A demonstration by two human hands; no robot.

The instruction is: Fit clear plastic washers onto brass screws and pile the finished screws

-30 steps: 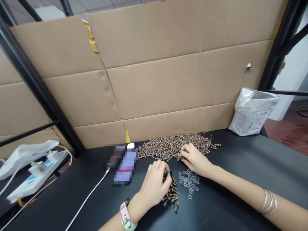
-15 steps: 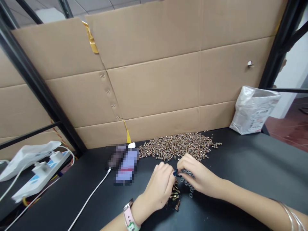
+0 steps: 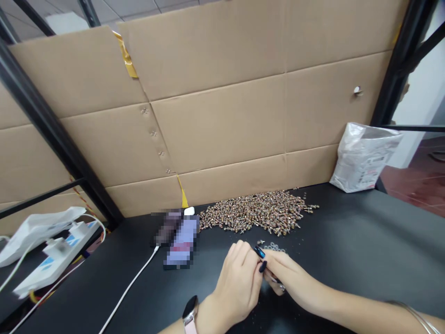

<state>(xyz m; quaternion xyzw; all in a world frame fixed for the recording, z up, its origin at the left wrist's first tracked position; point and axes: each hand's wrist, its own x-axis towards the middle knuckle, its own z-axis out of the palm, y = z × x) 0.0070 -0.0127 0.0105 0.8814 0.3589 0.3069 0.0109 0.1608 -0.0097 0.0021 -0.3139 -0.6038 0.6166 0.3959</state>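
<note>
At the far left, a white power strip (image 3: 59, 253) lies beside a crumpled white plastic sheet (image 3: 34, 234), and a white cable (image 3: 128, 278) runs across the black work table (image 3: 347, 241) to a pixelated, phone-like object (image 3: 182, 243). Just right of that, a broad pile of brass-coloured screws (image 3: 253, 213) lies against the cardboard wall (image 3: 215, 116).

Your left hand (image 3: 238, 287), with a black-faced watch (image 3: 190, 315) on its wrist, is closed up, its fingers (image 3: 243, 255) curled and pressed together. Your right hand (image 3: 288, 280) meets it from the other side, with its fingers (image 3: 278, 264) pressed together and its dark-painted nails (image 3: 259, 252) nearly touching the left fingertips.

A small metal part (image 3: 276, 280) shows beneath your right fingers, in front of the table. You cannot tell from this view what it is or which hand pinches it. A few clear rings (image 3: 278, 248) lie just beyond your right fingers, partly hidden. Further right, a silver printed bag (image 3: 363, 157) leans against the wall.
</note>
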